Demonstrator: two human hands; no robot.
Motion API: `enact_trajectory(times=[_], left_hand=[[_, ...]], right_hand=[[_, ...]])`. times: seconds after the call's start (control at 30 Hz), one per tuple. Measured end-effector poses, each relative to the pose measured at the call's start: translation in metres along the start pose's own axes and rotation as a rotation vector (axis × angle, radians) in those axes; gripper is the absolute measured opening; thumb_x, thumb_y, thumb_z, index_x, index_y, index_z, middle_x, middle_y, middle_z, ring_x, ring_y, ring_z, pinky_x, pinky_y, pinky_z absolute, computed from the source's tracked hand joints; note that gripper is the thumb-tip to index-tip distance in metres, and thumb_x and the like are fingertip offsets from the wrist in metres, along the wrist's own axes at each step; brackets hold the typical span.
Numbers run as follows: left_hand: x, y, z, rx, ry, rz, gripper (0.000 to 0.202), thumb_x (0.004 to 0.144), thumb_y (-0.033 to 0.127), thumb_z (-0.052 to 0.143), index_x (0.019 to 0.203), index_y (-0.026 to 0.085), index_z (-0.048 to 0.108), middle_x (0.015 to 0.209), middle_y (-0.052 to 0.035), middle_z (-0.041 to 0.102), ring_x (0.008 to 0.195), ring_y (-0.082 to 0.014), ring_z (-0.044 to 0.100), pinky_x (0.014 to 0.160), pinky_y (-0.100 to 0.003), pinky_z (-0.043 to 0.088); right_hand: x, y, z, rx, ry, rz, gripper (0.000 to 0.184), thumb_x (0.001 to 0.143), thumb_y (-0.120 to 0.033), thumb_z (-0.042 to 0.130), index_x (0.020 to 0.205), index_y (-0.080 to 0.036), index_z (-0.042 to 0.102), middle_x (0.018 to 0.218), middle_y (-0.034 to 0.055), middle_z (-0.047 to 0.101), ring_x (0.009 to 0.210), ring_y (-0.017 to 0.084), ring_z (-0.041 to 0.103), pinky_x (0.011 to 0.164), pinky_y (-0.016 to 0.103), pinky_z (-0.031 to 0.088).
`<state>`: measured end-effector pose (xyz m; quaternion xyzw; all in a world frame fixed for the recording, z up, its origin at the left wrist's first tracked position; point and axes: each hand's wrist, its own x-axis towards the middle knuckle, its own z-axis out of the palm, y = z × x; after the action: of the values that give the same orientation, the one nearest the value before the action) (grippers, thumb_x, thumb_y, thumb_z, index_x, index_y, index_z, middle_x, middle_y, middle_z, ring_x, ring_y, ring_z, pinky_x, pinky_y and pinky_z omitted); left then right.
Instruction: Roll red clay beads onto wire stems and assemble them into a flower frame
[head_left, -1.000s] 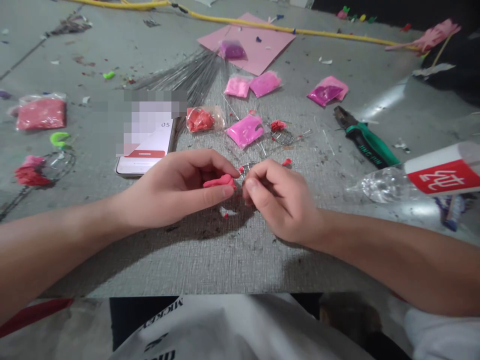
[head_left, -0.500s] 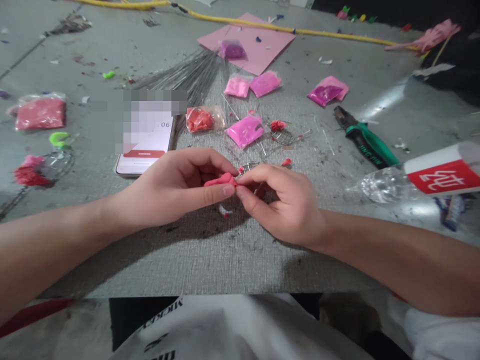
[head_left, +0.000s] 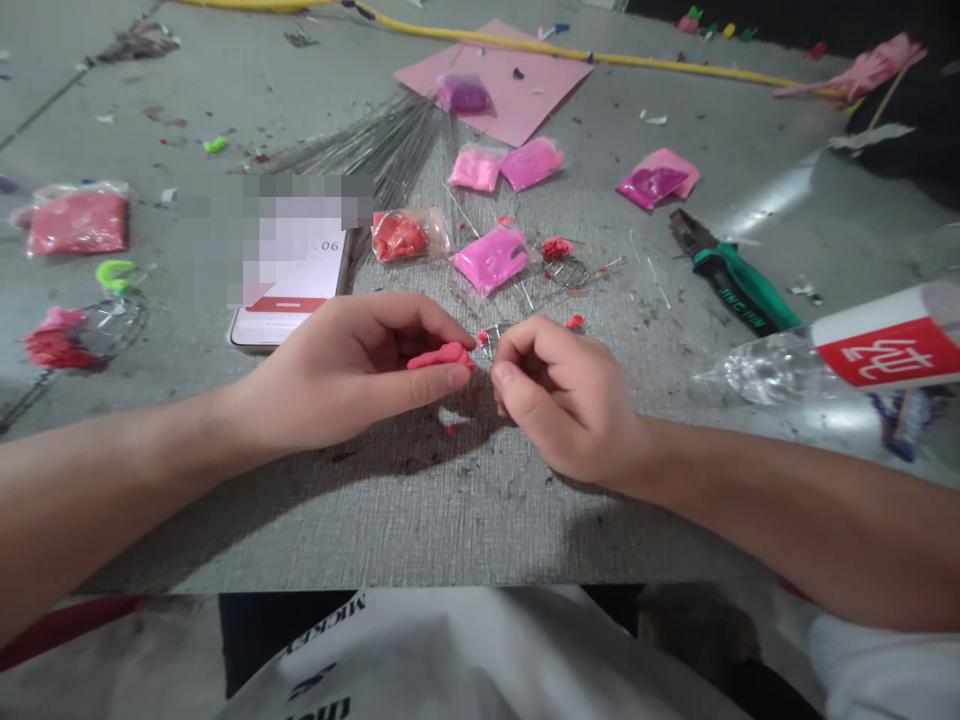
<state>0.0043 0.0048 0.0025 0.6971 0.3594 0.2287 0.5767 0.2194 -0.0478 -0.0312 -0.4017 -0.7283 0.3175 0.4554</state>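
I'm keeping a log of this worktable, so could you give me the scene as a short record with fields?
Left hand: holds red-pink clay between thumb and fingers
Right hand: thumb and fingers drawn together, apart from the clay; whether anything is held cannot be told
Beyond the hands: bright pink packet, bundle of thin wires
Left side: phone, partly hidden by the left hand
Right side: green-handled pliers, bottle on its side

Clay [head_left: 444, 355] partly hidden, bottle [head_left: 885, 337] cut off at right
The left hand [head_left: 352, 375] covers some clay; whether the right hand [head_left: 566, 400] pinches anything is unclear. Blurring masks part of the phone [head_left: 281, 325].
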Motion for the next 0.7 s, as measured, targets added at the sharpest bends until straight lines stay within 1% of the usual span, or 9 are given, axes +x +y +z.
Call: enact_trajectory(times=[0.07, 0.13, 0.2, 0.27, 0.33, 0.5, 0.63, 0.7], left_hand=[[0.0004, -0.0004, -0.0002, -0.007, 0.002, -0.012, 0.016, 0.088, 0.031, 0.076, 0.097, 0.019, 0.07, 0.084, -0.0034, 0.076, 0.075, -0.0145, 0.071, 0.065, -0.021, 0.056], [0.0009, -0.0005, 0.0001, -0.012, 0.002, -0.012, 0.016, 0.088, 0.031, 0.076, 0.097, 0.019, 0.07, 0.086, -0.0034, 0.076, 0.076, -0.0148, 0.071, 0.066, -0.021, 0.056], [0.0015, -0.0002, 0.0004, -0.012, 0.001, -0.009, 0.017, 0.088, 0.032, 0.076, 0.098, 0.019, 0.071, 0.087, -0.0037, 0.077, 0.077, -0.015, 0.072, 0.067, -0.021, 0.056], [0.002, 0.0003, 0.0003, -0.011, -0.006, -0.012, 0.018, 0.088, 0.032, 0.076, 0.099, 0.018, 0.073, 0.089, -0.0047, 0.078, 0.078, -0.0157, 0.072, 0.068, -0.021, 0.057], [0.0022, 0.0007, 0.0, -0.015, -0.011, -0.017, 0.019, 0.088, 0.032, 0.076, 0.1, 0.018, 0.074, 0.09, -0.0052, 0.078, 0.079, -0.0157, 0.072, 0.068, -0.02, 0.057], [0.0022, 0.0011, 0.0001, -0.024, -0.024, -0.024, 0.021, 0.091, 0.032, 0.074, 0.105, 0.018, 0.076, 0.089, -0.0046, 0.079, 0.075, -0.0142, 0.072, 0.065, -0.019, 0.057], [0.0015, -0.0001, 0.0004, -0.023, -0.015, -0.025, 0.027, 0.092, 0.033, 0.073, 0.115, 0.019, 0.075, 0.097, -0.0059, 0.079, 0.079, -0.0152, 0.074, 0.069, -0.02, 0.058], [0.0014, -0.0007, 0.0001, -0.026, -0.025, -0.029, 0.029, 0.092, 0.034, 0.073, 0.116, 0.019, 0.075, 0.097, -0.0061, 0.079, 0.081, -0.0158, 0.074, 0.07, -0.02, 0.059]], right_hand=[[0.0004, -0.0006, -0.0002, -0.007, -0.006, 0.012, 0.017, 0.1, -0.024, 0.056, 0.085, -0.019, 0.058, 0.064, -0.0041, 0.059, 0.054, 0.008, 0.051, 0.052, 0.022, 0.042], [0.001, -0.0011, 0.0006, -0.032, 0.005, -0.003, 0.017, 0.101, -0.026, 0.056, 0.086, -0.019, 0.06, 0.064, -0.004, 0.061, 0.055, 0.008, 0.052, 0.053, 0.022, 0.043], [0.0016, -0.001, 0.002, -0.051, 0.025, -0.036, 0.011, 0.1, -0.025, 0.059, 0.091, -0.019, 0.063, 0.07, -0.0029, 0.066, 0.058, 0.008, 0.057, 0.054, 0.021, 0.046], [0.002, -0.0004, 0.0035, -0.065, 0.051, -0.067, 0.006, 0.098, -0.024, 0.062, 0.097, -0.019, 0.066, 0.08, -0.0009, 0.073, 0.065, 0.009, 0.064, 0.057, 0.021, 0.051], [0.0023, 0.0006, 0.0046, -0.069, 0.07, -0.085, 0.006, 0.097, -0.024, 0.064, 0.1, -0.019, 0.067, 0.087, 0.0004, 0.076, 0.07, 0.01, 0.068, 0.06, 0.021, 0.053], [0.0013, 0.0031, 0.0057, -0.072, 0.088, -0.088, 0.008, 0.096, -0.024, 0.067, 0.103, -0.02, 0.069, 0.089, 0.0009, 0.078, 0.073, 0.011, 0.071, 0.061, 0.022, 0.056], [0.0001, 0.0039, 0.0061, -0.048, 0.075, -0.078, 0.008, 0.096, -0.024, 0.067, 0.102, -0.019, 0.068, 0.089, 0.0013, 0.078, 0.07, 0.01, 0.071, 0.06, 0.022, 0.056], [0.0004, 0.0032, 0.0059, -0.045, 0.067, -0.084, 0.007, 0.096, -0.024, 0.067, 0.101, -0.019, 0.068, 0.088, 0.0009, 0.078, 0.068, 0.01, 0.07, 0.058, 0.022, 0.055]])
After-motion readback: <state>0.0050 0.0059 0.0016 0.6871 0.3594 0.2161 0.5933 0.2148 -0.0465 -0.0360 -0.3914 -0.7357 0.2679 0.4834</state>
